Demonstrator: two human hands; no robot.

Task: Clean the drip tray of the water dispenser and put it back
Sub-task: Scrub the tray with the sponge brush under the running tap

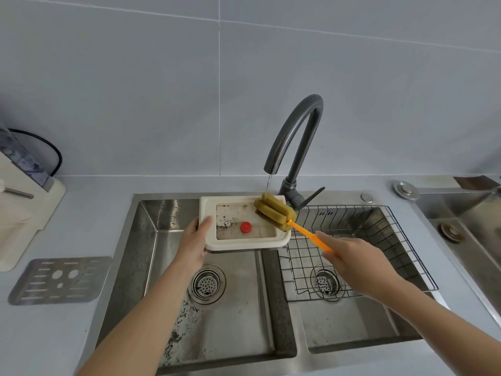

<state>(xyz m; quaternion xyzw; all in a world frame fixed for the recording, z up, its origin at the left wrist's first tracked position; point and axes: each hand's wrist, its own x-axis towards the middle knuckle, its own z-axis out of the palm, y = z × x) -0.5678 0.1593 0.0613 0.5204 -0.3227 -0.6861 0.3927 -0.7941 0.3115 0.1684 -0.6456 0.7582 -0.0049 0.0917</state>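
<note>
Hovering above the left basin of the stainless steel double sink (146,226), the white rectangular plastic drip tray (207,207) sits roughly level under the dark arched faucet (295,137), whose thin stream falls onto the olive-yellow sponge brush with an orange handle (273,211). The left hand (193,240) grips the tray's left edge, thumb on the rim. The right hand (349,256) clasps the orange handle and lays the sponge head on the tray's far right corner. Dark grime spots the tray floor around a small red round float (245,227), so I judge the scrubbing barely begun. Rinsing, refitting the slotted steel grate (59,280) lying on the grey counter to the left, and returning the tray to the pale appliance (21,213) at the far left, probably the dispenser, all remain. The spout hangs close above the tray's far corner, and a black wire rack (352,240) fills the right basin, leaving the left basin as the freest room.
</note>
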